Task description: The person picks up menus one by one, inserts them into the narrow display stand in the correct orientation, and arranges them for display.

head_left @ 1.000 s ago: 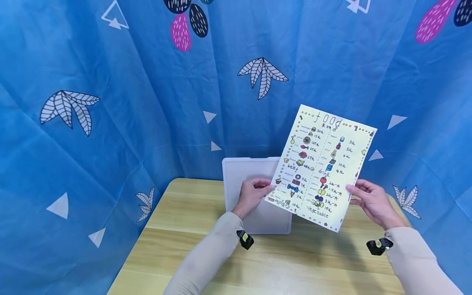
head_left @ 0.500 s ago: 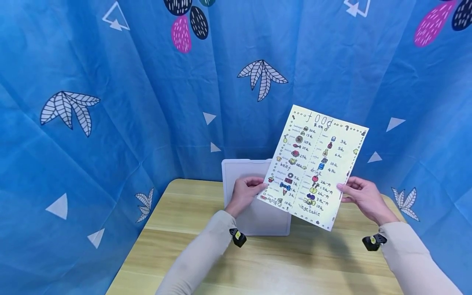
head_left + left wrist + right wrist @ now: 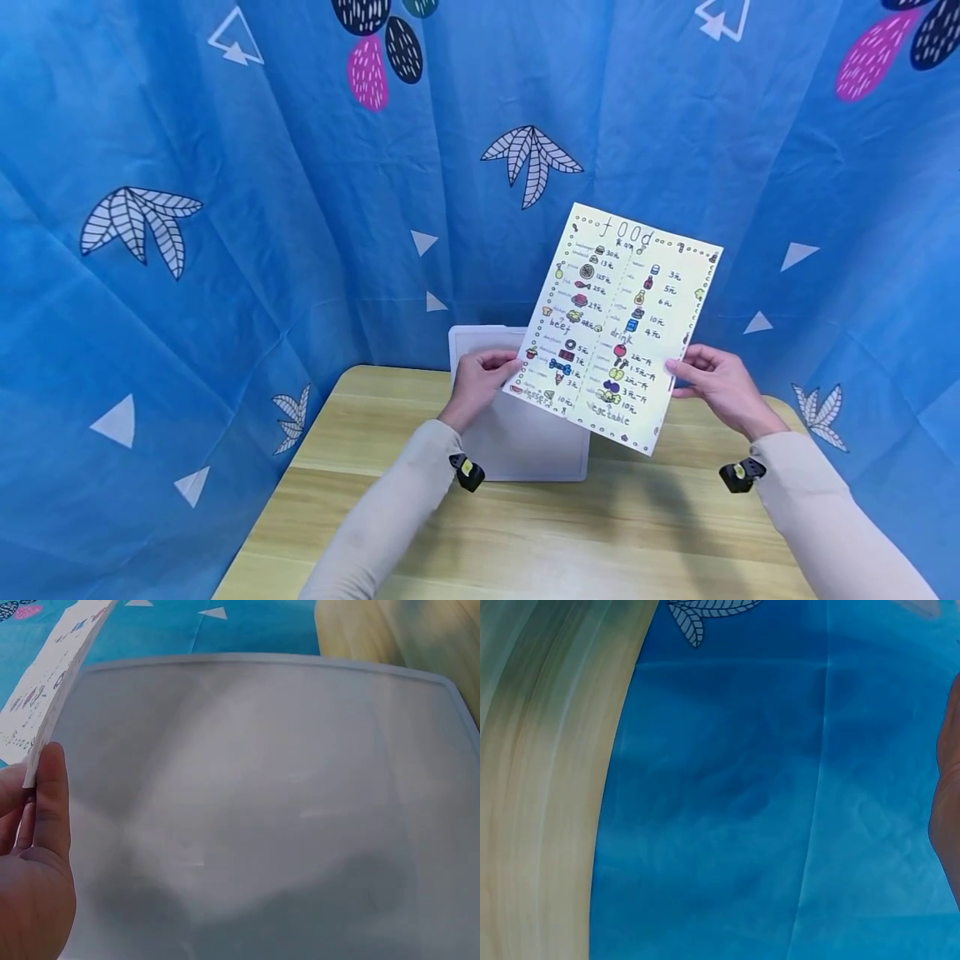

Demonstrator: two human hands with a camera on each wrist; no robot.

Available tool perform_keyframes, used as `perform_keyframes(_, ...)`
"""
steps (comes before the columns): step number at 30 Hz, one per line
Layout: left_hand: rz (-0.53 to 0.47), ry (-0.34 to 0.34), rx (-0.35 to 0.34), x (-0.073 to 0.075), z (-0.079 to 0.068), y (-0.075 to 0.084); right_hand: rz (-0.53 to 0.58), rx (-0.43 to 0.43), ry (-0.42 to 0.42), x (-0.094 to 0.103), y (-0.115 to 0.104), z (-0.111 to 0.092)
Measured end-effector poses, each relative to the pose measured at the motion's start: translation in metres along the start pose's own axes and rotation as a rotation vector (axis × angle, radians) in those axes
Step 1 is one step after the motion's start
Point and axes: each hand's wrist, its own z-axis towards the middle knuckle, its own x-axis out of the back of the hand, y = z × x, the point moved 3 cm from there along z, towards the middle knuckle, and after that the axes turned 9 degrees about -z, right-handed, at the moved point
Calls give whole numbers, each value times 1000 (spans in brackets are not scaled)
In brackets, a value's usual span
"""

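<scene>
A handwritten food menu sheet [image 3: 600,325], pale yellow with small coloured drawings and prices, is held up tilted in the head view. My left hand [image 3: 480,382] pinches its lower left edge between thumb and fingers. On the lower right edge, my right hand [image 3: 716,385] grips it the same way. In the left wrist view the menu sheet [image 3: 52,682] shows nearly edge-on between the thumb and fingers of the left hand [image 3: 37,877]. Only a sliver of the right hand [image 3: 946,795] appears in the right wrist view, and the sheet is out of sight there.
Behind and below the sheet is a white rimmed board or lid [image 3: 525,454], partly covered by sheet and hand. It is on a light wooden table [image 3: 390,433]. A blue patterned curtain [image 3: 300,167] hangs around the back and sides.
Both hands have moved left and slightly up with the menu sheet, keeping their grip and its tilt. The white board stays almost where it was.
</scene>
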Motion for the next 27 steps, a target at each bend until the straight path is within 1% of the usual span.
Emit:
perform_keyframes(4,-7,4,-7,7,2,2,-10,10,-22,-4,-3,3)
perform_keyframes(8,7,18,-9,14,5,5,-13,11,-36,-8,-6,6)
perform_keyframes(16,20,62,-41,24,7,16,-18,-9,-43,-16,-13,12)
perform_keyframes(21,17,60,-54,29,9,21,-78,-12,-36,-18,-14,14)
perform_keyframes(23,17,51,-50,31,10,24,-118,-13,-32,-19,-15,15)
perform_keyframes(27,32,45,-45,36,11,31,-161,-16,-29,-21,-17,17)
